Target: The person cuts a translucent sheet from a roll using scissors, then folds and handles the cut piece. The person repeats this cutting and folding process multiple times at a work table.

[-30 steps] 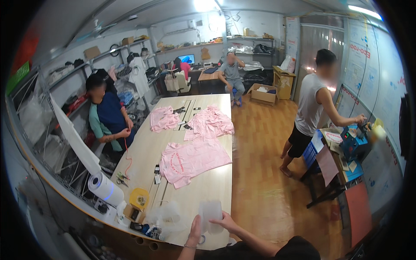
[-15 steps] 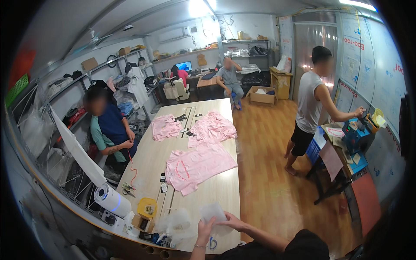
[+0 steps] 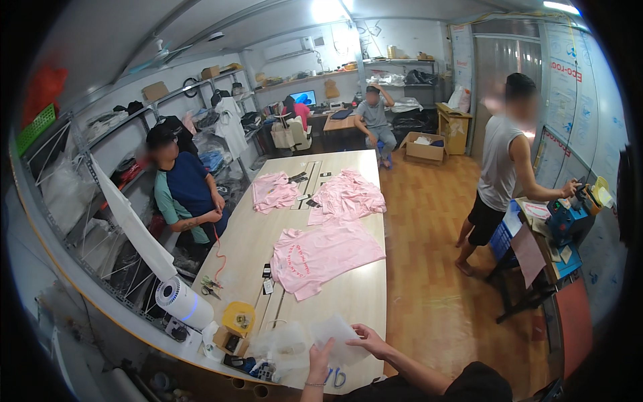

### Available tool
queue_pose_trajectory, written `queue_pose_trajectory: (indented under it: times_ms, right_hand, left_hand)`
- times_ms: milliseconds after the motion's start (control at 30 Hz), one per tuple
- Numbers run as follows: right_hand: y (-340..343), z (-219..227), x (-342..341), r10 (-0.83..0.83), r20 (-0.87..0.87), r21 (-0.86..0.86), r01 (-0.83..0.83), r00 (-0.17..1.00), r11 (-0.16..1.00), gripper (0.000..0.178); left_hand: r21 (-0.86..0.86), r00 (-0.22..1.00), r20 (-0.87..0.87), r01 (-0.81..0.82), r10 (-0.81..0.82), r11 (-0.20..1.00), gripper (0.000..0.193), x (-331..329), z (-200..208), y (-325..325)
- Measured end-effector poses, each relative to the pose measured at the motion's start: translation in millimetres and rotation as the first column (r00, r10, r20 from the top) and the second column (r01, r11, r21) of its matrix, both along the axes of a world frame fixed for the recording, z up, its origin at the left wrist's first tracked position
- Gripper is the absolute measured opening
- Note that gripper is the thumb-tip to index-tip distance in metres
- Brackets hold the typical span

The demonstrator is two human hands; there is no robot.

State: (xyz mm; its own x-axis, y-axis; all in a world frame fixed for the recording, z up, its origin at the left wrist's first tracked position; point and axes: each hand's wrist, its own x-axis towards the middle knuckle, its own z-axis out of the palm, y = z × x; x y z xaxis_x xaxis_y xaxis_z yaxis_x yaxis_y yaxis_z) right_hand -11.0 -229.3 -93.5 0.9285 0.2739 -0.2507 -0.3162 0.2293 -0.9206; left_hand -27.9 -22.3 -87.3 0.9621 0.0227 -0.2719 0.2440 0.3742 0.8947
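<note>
Above the near end of the long table [image 3: 295, 323], both my hands are on a translucent whitish plastic sheet or stack of bags [image 3: 335, 331]; which of these I cannot tell. My left hand [image 3: 321, 358] grips its lower left side, thumb on the front. At the right edge, my right hand [image 3: 369, 340] pinches it between thumb and bent fingers. Blue-handled scissors [image 3: 339, 378] lie just below. More crumpled clear plastic [image 3: 281, 342] lies left of my hands. A pink T-shirt [image 3: 328, 258] with red print is spread flat farther up the table.
Other pink shirts [image 3: 349, 194] lie beyond. A yellow container [image 3: 239, 317], snips [image 3: 210, 287] and a white cylindrical device [image 3: 181, 301] line the left edge. One person [image 3: 194, 187] stands left, another [image 3: 506, 161] works at a blue machine [image 3: 569, 221], a third [image 3: 374, 117] sits behind.
The whole view has shifted, so the room appears farther right. My right hand has moved up the sheet's right edge, away from my left hand. The person on the left has raised their head.
</note>
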Motion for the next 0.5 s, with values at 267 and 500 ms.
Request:
queue_pose_trajectory:
  times_ms: [267, 500]
  right_hand:
    - [21, 8, 10, -0.025, 0.138, -0.284, 0.064, 0.99, 0.957, 0.078]
    - [22, -3, 13, -0.018, 0.248, -0.354, 0.108, 0.969, 0.929, 0.083]
  left_hand:
    - [-0.015, 0.999, 0.006, 0.034, -0.034, 0.999, 0.05, 9, -11, 6]
    - [-0.086, 0.999, -0.032, -0.028, 0.025, 0.996, 0.043, 15, -26, 9]
